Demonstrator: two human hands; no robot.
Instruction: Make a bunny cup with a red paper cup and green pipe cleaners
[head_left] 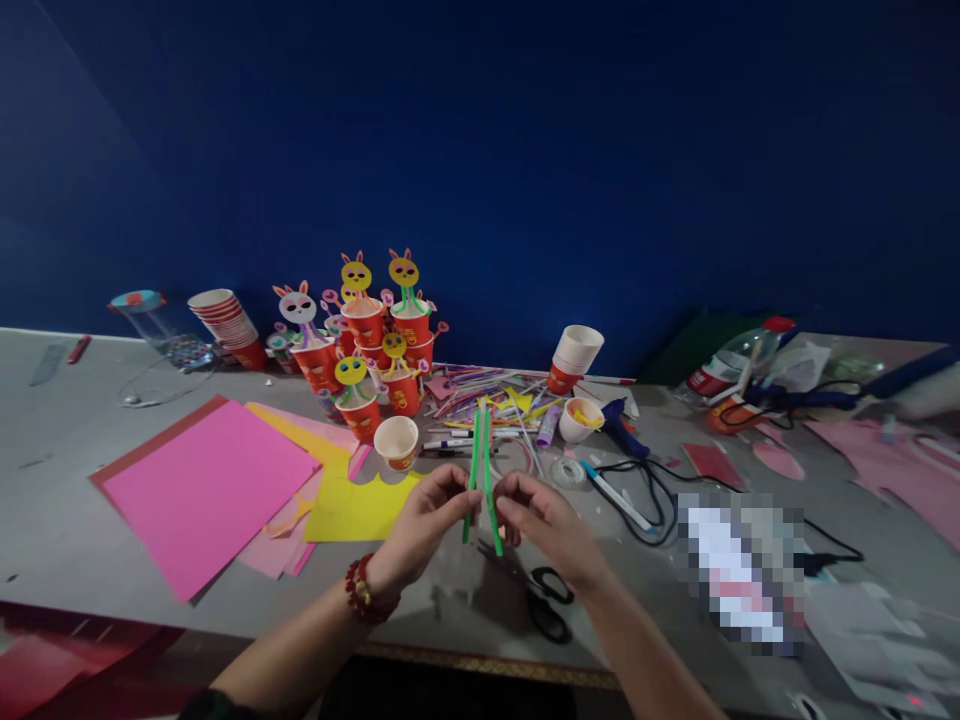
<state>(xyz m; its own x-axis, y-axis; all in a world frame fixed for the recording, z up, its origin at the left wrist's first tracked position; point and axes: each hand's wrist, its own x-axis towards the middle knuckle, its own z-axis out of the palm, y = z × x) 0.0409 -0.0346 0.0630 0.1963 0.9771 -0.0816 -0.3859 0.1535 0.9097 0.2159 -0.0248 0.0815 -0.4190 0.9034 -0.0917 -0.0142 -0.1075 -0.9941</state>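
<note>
Two green straws (488, 470) stand side by side in front of me, close together at the top and apart lower down. My left hand (431, 515) is closed, pinching the left green straw between thumb and fingers. The right one is pinched in my right hand (551, 525), also closed; its lower end bends outward. Whether the two join at the top I cannot tell. Below my right hand lie black-handled scissors (550, 603), blades pointing left. Beyond my left hand is a yellow paper sheet (352, 510) with an open paper cup (396, 441) at its edge.
Red cups with paper bunny figures (358, 398) cluster at back left, near a cup stack (229, 325). Loose straws (480, 388) pile behind my hands. Pink paper (210, 490) lies left. A glue gun (624, 430), cable and bottle (739, 360) are right.
</note>
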